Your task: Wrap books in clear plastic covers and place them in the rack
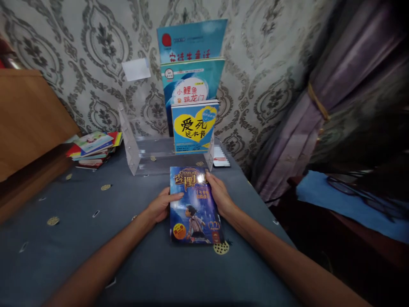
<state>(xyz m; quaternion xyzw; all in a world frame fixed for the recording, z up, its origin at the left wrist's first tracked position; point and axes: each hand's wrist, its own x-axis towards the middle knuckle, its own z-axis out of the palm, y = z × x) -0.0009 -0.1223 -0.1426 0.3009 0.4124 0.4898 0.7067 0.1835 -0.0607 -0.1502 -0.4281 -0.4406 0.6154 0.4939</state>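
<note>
Left hand point(159, 207) and right hand point(221, 197) closed on opposite edges of a blue book point(194, 219), cover up, over the worktop point(79, 247). Just beyond: clear rack point(153, 165); its right side holds yellow-heart book point(193, 128), teal book point(217, 79) behind, blue-covered book point(198, 36) rearmost. Farther left, book pile point(94, 151).

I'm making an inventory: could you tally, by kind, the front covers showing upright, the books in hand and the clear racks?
Upright front covers: 3 (upper blue cover, middle teal cover, yellow-heart cover)
Held book: 1 (between left hand and right hand)
Clear rack: 1
Total: 5
</note>
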